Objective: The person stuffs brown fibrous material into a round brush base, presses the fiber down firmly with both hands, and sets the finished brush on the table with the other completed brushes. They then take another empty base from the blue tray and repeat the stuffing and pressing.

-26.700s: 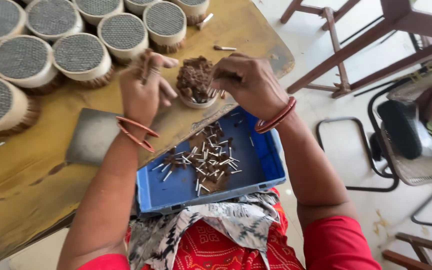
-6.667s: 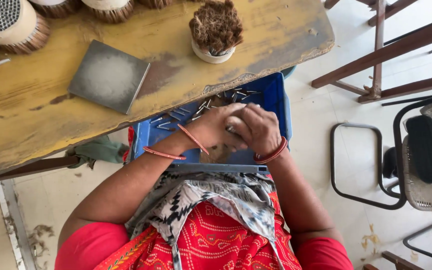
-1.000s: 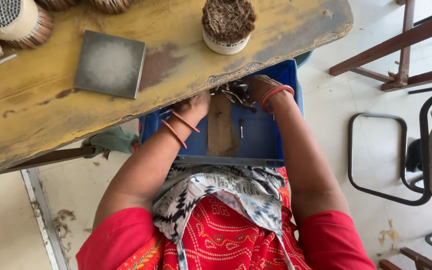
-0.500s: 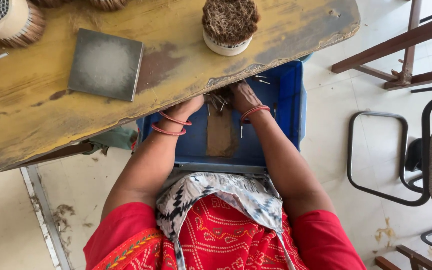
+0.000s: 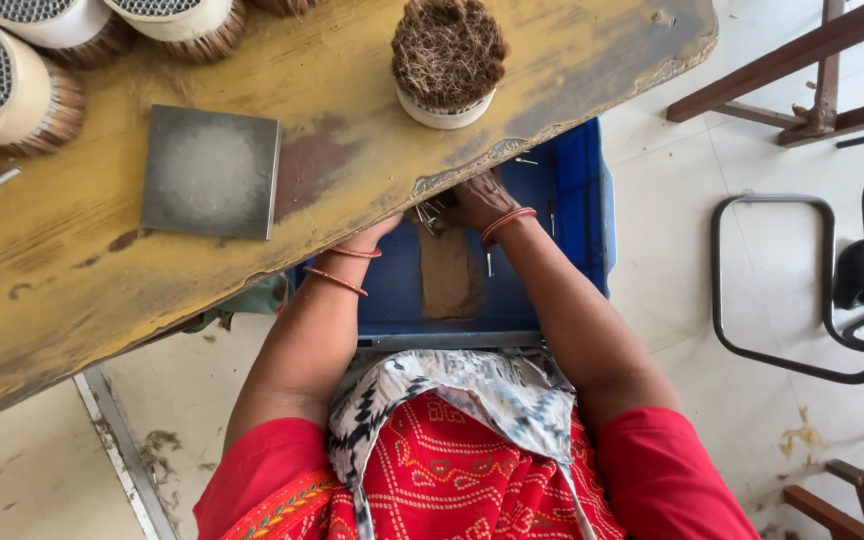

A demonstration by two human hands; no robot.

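Both my hands reach into a blue plastic tray (image 5: 577, 215) on my lap, at its far end under the table's edge. My right hand (image 5: 477, 200), red bangles on its wrist, has its fingers bunched on a small cluster of metal pins (image 5: 428, 214). The table edge hides most of my left hand (image 5: 376, 234); only its heel and bangled wrist show, next to the pins. A brown patch (image 5: 450, 275) lies on the tray floor behind the hands. A round white-based brush with brown bristles (image 5: 448, 58) stands on the table just above them.
The worn yellow wooden table (image 5: 72, 300) carries a grey square plate (image 5: 210, 172) and more round brushes (image 5: 12, 85) at the far left. Dark metal chair frames (image 5: 787, 290) and wooden furniture legs (image 5: 822, 70) stand on the tiled floor to the right.
Both hands have slid further towards the tray's far end and under the table edge, the left one now mostly hidden. The pins are gathered between them.
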